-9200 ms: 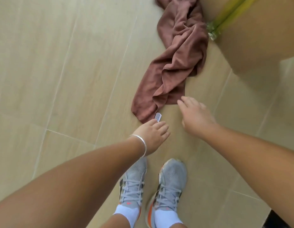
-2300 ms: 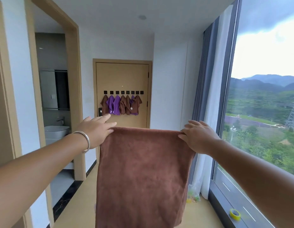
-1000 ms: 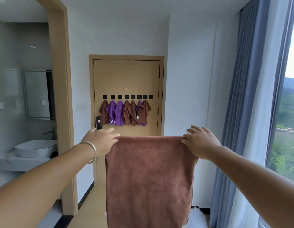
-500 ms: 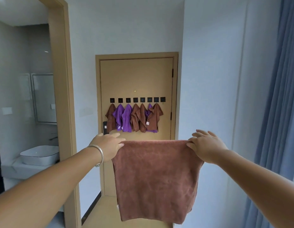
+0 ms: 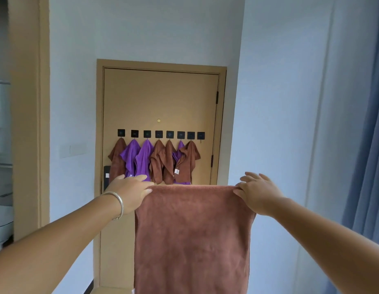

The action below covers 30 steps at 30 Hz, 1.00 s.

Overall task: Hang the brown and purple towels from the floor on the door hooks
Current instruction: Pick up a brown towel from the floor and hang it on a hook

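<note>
I hold a brown towel (image 5: 192, 238) spread flat in front of me, hanging straight down. My left hand (image 5: 129, 192) pinches its top left corner and my right hand (image 5: 256, 192) pinches its top right corner. Ahead stands a tan door (image 5: 161, 98) with a row of several black square hooks (image 5: 158, 134). Brown towels (image 5: 163, 162) and purple towels (image 5: 137, 160) hang from most hooks. The rightmost hook (image 5: 200, 135) is bare. The held towel hides the door's lower part.
A white wall (image 5: 275, 102) runs along the right, with a blue curtain (image 5: 366, 166) at the far right. On the left, a wooden door frame (image 5: 27, 124) opens to a bathroom with a white basin (image 5: 1, 225). A dark door handle (image 5: 106, 177) shows beside my left hand.
The door has come closer and larger in view. The towel stays stretched between both hands, held the same way.
</note>
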{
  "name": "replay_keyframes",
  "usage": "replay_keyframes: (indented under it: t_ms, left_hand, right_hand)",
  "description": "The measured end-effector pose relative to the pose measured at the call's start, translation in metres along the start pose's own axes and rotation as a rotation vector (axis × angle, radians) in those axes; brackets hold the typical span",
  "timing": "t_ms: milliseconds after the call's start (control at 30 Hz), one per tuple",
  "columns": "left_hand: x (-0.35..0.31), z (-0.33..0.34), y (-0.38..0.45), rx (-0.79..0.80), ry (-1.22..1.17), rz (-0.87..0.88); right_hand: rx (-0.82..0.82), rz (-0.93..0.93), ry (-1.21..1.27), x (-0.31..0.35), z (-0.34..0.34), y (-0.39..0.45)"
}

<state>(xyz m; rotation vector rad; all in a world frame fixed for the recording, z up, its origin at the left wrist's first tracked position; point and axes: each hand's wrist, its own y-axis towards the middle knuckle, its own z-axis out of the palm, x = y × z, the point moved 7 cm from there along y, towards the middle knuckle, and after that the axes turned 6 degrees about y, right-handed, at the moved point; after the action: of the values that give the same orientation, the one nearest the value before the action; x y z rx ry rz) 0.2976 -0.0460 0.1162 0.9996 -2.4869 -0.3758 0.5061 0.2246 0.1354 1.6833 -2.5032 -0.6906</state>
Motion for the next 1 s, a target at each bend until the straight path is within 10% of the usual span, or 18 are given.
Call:
replay_keyframes:
  t_ms: [1000]
  left_hand:
    - [0.052,0.195,0.454,-0.058,-0.002,-0.002]
  right_hand:
    - [-0.096,0.020,0.060,-0.095,0.165,0.451]
